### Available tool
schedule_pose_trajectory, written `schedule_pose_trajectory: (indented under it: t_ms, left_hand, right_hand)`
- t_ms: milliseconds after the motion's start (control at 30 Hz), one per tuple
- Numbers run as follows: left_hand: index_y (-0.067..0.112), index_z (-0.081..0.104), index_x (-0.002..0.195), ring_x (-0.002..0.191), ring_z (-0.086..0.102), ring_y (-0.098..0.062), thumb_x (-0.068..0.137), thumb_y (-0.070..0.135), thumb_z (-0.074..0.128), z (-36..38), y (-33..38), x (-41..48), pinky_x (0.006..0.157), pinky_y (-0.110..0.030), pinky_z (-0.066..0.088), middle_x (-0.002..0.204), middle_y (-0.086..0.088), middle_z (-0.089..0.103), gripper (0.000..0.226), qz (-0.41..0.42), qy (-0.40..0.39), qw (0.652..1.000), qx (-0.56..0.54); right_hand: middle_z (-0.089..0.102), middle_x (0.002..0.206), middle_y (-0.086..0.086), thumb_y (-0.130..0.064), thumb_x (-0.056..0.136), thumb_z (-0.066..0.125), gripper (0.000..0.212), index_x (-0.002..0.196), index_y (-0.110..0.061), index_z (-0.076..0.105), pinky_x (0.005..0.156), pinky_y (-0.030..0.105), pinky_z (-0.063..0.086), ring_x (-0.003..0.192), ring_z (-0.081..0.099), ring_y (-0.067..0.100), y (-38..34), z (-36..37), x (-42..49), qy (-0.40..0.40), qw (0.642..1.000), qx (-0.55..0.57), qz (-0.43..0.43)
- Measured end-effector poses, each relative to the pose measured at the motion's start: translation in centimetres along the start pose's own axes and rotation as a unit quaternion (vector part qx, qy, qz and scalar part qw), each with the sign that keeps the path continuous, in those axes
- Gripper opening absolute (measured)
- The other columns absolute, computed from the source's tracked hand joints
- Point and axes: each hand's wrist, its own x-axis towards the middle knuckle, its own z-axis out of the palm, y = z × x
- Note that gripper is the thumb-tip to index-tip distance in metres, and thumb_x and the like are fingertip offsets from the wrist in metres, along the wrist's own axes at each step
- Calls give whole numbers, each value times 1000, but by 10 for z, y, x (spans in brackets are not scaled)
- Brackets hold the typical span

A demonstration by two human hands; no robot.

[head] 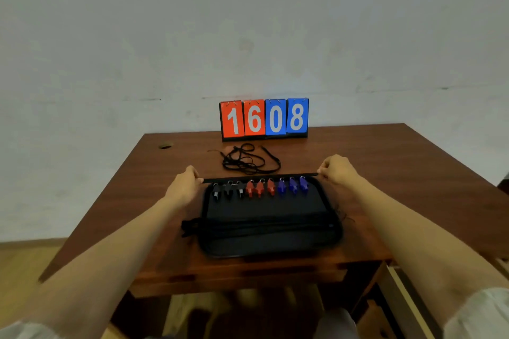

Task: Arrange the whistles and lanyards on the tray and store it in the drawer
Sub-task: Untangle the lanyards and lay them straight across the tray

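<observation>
Your way forward past the black tray (264, 217) is partly blocked: a loose tangle of black lanyards (248, 161) lies just beyond its far edge, and the scoreboard (264, 118) stands behind that against the wall. Bare table (399, 162) opens wide to your right of the tray and, more narrowly, to your left. Nine whistles (260, 187) crowd the tray's far strip; its nearer surface is bare.

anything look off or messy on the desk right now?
Mostly tidy: nine whistles hang in colour order on a black lanyard pulled taut between the left hand and right hand. Only the spare lanyards stand out, lying in a tangled heap behind it.
</observation>
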Motion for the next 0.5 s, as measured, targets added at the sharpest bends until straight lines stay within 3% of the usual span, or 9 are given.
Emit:
schedule_pose_trajectory:
  t_ms: [67,167,300,400,500]
  left_hand:
    - [14,53,89,85,60,-29,96,28,50,6,-7,-7,76,-42,50,96,-11,66,16,2,5,1000,-3]
    - [17,61,81,93,61,-27,91,31,59,12,-13,-16,79,-38,51,97,-7,68,18,9,-21,1000,5]
    - [12,70,96,87,60,-23,94,28,56,23,-21,-28,74,-31,45,101,-9,69,21,-3,-69,997,21]
    - [15,67,96,83,65,-22,95,23,53,31,-25,-37,75,-34,49,92,-6,70,15,15,-87,995,37]
    - [20,57,79,76,64,-20,92,25,59,36,-30,-46,69,-33,49,80,-3,69,14,22,-77,996,48]
  right_hand:
    - [71,93,12,-21,88,65,17,82,-5,69,80,38,53,89,66,30,9,4,-10,-16,999,-27,8]
    - [68,87,16,-29,81,73,30,84,1,69,68,35,49,86,65,33,23,4,-22,-47,996,-69,30]
    - [65,81,13,-32,76,77,33,82,-1,67,65,35,51,79,64,30,37,3,-33,-76,991,-102,50]
    - [57,64,7,-25,83,73,31,65,-4,57,60,31,45,64,58,24,40,3,-43,-100,986,-117,58]
    - [60,66,8,-22,86,70,28,68,-4,58,57,29,47,53,55,16,44,5,-49,-109,983,-135,58]
